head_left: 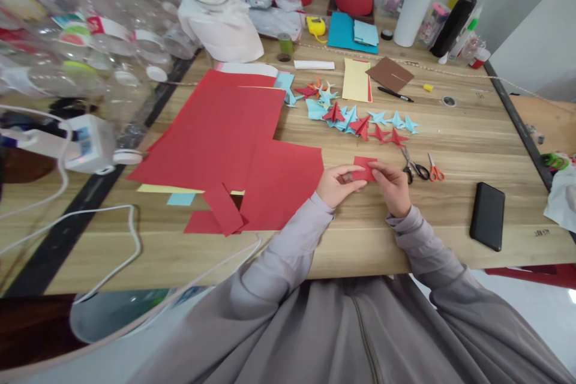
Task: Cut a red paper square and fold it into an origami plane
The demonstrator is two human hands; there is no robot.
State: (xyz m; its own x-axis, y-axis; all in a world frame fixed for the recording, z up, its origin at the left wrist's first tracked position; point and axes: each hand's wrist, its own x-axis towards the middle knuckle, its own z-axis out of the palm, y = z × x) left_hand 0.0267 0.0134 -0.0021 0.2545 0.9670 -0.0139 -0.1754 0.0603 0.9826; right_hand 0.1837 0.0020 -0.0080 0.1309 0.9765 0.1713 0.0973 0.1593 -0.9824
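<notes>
In the head view, take the black-handled scissors point(410, 162) as the landmark: the small red paper piece point(367, 174) is just to their left, held by both hands above the wooden table point(360, 252). The left hand point(336, 185), farther left of the scissors, has thumb and fingers closed on the piece's left side; the right hand point(393, 188), nearest the scissors, pinches its right side between thumb and fingertips. Whether the paper is one layer or several cannot be told. To handle it well, I would keep both grips light, line up edges and corners before pressing, and brace the piece on the tabletop so that any crease runs straight; a paper this small would probably magnify a slight skew. The folded paper figures point(361, 127), beyond the scissors and mostly to their left, and the large red sheets point(220, 132), well to their left, leave both hands room.
</notes>
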